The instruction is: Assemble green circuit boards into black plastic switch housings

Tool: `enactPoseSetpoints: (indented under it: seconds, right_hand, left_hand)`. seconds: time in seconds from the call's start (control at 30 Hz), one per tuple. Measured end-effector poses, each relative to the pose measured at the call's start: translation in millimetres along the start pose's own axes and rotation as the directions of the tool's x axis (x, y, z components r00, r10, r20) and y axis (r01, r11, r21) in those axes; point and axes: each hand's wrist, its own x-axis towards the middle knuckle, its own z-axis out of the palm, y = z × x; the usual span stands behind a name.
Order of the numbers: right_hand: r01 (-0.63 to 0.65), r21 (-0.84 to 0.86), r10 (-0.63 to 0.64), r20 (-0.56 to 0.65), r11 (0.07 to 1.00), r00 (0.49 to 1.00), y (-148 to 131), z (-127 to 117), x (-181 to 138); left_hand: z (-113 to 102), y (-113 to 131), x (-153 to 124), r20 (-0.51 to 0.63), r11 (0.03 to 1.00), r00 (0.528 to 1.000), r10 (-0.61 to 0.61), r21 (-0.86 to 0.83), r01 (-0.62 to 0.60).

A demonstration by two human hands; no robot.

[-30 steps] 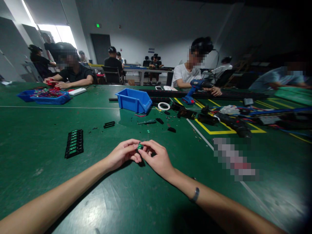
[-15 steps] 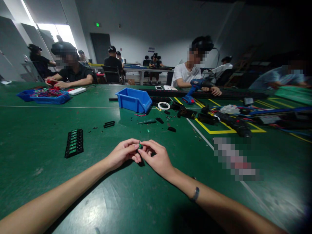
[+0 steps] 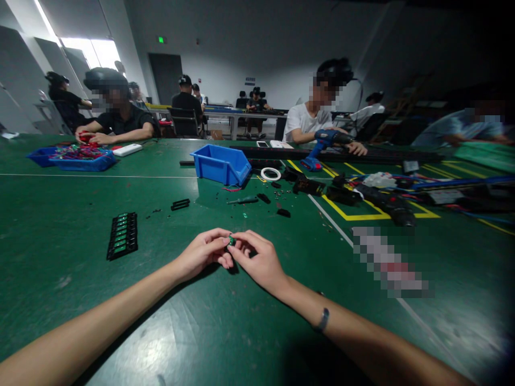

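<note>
Between my fingertips, just above the green table [image 3: 225,332], is a small green and black piece [image 3: 231,241], perhaps a little circuit board in a black holder; its details are too small to tell. My left hand [image 3: 207,249] pinches it from the left, and my right hand [image 3: 259,260] pinches it from the right. Fingers cover most of it. To the left lies a black rack [image 3: 123,236] with a row of several similar green pieces. Two short black frames [image 3: 179,205] and a screwdriver [image 3: 242,201] lie beyond my hands.
A blue bin [image 3: 221,165] stands past the screwdriver, with a white tape roll [image 3: 271,175] beside it. Farther right are a blue drill [image 3: 317,150], a dark drill [image 3: 388,203] and cables. Co-workers sit across the table, one near blue trays [image 3: 84,161] of wires.
My two hands and the small piece stay nearly still. Across the table, the co-worker by the blue drill has shifted their hands slightly.
</note>
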Motion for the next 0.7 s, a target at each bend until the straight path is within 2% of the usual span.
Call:
enactPoseSetpoints:
  seconds: [0.7]
  right_hand:
    - [-0.013, 0.0, 0.013, 0.031, 1.0, 0.999, 1.9, 0.7, -0.4]
  left_hand:
    - [0.3, -4.0, -0.1, -0.005, 0.998, 1.0, 0.022, 0.062, -0.021]
